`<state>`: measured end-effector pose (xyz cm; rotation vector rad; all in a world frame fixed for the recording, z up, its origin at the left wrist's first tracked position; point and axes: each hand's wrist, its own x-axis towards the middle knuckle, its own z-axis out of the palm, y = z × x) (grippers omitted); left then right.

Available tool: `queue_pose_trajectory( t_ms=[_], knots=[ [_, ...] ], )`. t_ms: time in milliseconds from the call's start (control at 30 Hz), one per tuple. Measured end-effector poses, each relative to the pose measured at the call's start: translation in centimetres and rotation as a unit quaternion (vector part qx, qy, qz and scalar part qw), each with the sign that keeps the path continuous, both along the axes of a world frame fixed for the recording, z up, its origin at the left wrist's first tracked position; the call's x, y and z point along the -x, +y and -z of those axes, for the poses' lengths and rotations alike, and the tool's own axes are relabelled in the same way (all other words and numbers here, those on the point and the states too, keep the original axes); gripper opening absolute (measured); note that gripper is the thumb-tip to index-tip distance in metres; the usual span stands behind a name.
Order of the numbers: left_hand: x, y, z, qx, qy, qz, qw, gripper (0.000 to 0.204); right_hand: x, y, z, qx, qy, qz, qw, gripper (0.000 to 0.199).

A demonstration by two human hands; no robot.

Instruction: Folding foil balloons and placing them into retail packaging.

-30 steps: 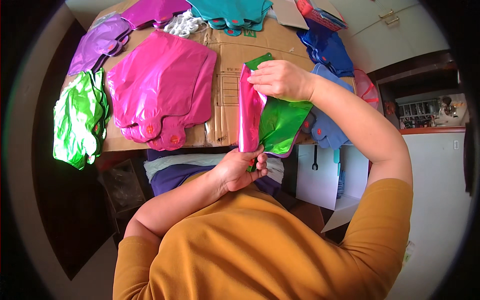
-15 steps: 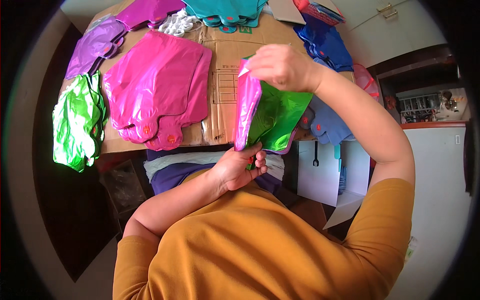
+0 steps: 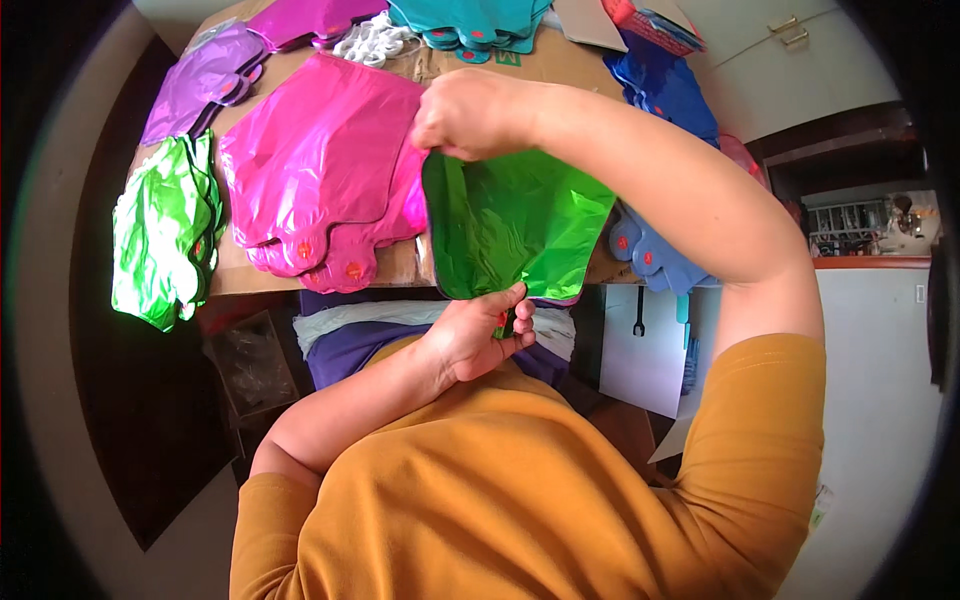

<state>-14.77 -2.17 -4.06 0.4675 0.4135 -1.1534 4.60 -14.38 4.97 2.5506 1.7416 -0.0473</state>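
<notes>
1. Currently, the flat, shiny green foil balloon (image 3: 512, 225) hangs stretched between both hands above the near edge of the cardboard-covered worktop (image 3: 235, 275), face toward the camera
2. Right hand (image 3: 470, 112) is closed over its top corner; left hand (image 3: 480, 330) pinches the narrow neck at the bottom – likely to keep the foil taut
3. Sorted by colour behind: pink foil balloons (image 3: 315, 170), a green foil stack (image 3: 160, 235), purple foil ones (image 3: 195, 85), blue foil ones (image 3: 660, 85)
</notes>
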Motion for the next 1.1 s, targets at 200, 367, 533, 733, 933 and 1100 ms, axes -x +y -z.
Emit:
queue_pose_trajectory(
  t_ms=[200,367,533,733,933,1100],
  knots=[
    [0.0,0.1,0.9,0.06,0.01,-0.012,0.998,0.016,1.6,-6.4,0.3,-0.087,-0.031,-0.059,0.994,0.014],
    [0.2,-0.1,0.9,0.051,0.011,-0.024,0.998,0.014,4.7,-9.6,1.6,-0.086,-0.075,-0.078,0.99,0.015],
    [0.4,0.0,1.7,0.069,-0.002,-0.028,0.997,0.015,5.5,-10.1,2.3,-0.083,-0.086,-0.069,0.99,0.013],
    [0.5,-0.1,2.1,0.074,-0.009,-0.024,0.997,0.016,5.5,-9.5,1.7,-0.086,-0.089,-0.077,0.989,0.01],
    [0.4,-0.1,1.6,0.067,-0.018,-0.024,0.997,0.016,5.4,-9.4,1.6,-0.057,-0.073,-0.07,0.993,0.011],
    [0.5,-0.1,1.7,0.068,-0.021,-0.021,0.997,0.015,5.2,-9.7,1.9,-0.052,-0.062,-0.065,0.995,0.012]
  ],
)
